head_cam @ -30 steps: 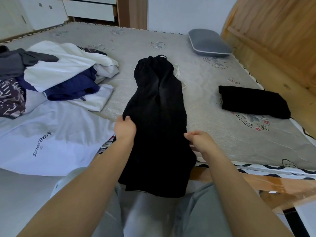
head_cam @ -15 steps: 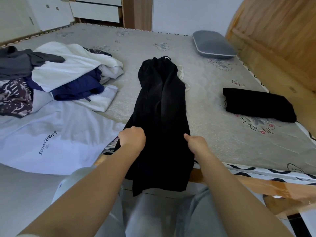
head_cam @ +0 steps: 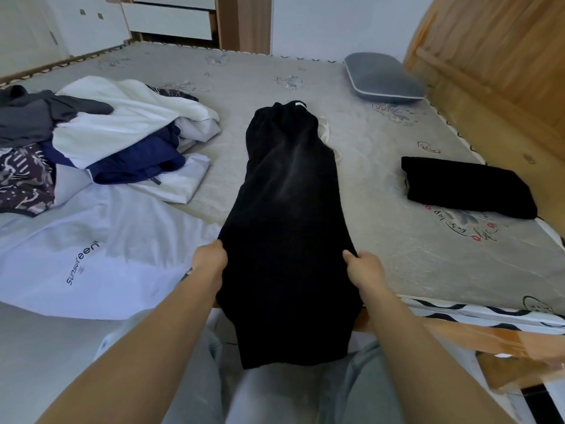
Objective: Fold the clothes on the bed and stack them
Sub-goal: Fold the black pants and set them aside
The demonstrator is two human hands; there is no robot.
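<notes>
The left hand [head_cam: 210,259] pinches the left edge of the black trousers [head_cam: 290,215], fingers curled into the soft cloth; the right hand [head_cam: 365,270] grips the right edge the same way. The trousers lie long and narrow on the bed [head_cam: 397,240], their near end hanging over its edge. Left lies a pale shirt [head_cam: 91,258] and a rumpled pile of clothes [head_cam: 101,139]. Right sits a folded black garment [head_cam: 467,186]; beyond, a grey pillow [head_cam: 382,78].
</notes>
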